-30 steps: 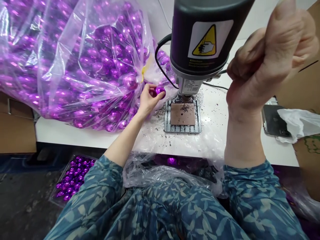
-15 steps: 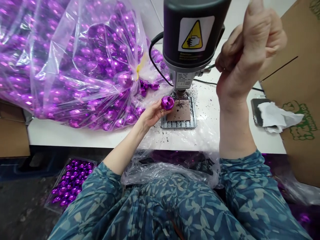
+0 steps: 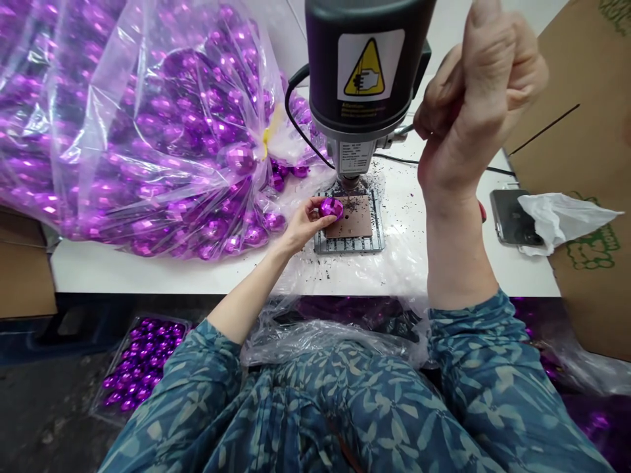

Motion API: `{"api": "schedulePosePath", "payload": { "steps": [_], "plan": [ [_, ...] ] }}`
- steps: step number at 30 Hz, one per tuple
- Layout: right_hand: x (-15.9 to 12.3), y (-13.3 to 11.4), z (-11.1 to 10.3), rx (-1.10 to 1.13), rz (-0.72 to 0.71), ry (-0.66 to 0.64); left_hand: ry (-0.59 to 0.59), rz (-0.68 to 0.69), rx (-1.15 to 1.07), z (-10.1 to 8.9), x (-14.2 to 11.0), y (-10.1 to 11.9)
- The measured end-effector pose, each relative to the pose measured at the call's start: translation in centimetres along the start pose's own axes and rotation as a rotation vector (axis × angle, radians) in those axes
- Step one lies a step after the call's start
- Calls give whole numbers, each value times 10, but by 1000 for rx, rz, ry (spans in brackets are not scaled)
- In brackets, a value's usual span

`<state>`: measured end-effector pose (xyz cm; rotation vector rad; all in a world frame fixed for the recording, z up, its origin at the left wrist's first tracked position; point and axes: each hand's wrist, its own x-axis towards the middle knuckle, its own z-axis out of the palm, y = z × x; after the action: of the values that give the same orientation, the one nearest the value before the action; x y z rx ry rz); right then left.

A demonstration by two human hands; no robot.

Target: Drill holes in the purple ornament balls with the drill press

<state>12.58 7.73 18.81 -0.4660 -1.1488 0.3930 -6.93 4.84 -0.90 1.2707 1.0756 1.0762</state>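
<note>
Left of the drill bulges a bag. To its right, the right hand curls closed at the lever. Below it, the left hand, over the board's left edge, pinches a ball, apparently positioning it; that calls for steadiness.

bright tabletop | floor dim | glare on plastic bag | right hand stretched by wide lens
</note>
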Motion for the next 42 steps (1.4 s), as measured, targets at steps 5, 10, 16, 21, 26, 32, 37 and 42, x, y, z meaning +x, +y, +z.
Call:
{"api": "schedulePosePath", "payload": {
  "steps": [5,10,16,21,26,32,37,42],
  "plan": [
    [-1,-3,2,17,-1,-1,-16,50,88,7,12,-2],
    [-1,-2,1,-37,11,6,-34,107,199,19,18,-5],
    [-2,1,-1,54,-6,-7,0,184,348,25,12,3],
    [-1,4,-3,118,-18,-16,4,290,445,27,-1,9],
    [-1,5,-4,84,-27,-49,10,280,463,30,6,6],
    [-1,6,-4,-4,-17,-26,1,251,426,33,18,-4],
    [-2,13,-5,87,-67,2,34,235,330,37,13,-12],
    [-22,20,-15,145,-187,39,39,229,300,40,12,-16]
  ]
}}
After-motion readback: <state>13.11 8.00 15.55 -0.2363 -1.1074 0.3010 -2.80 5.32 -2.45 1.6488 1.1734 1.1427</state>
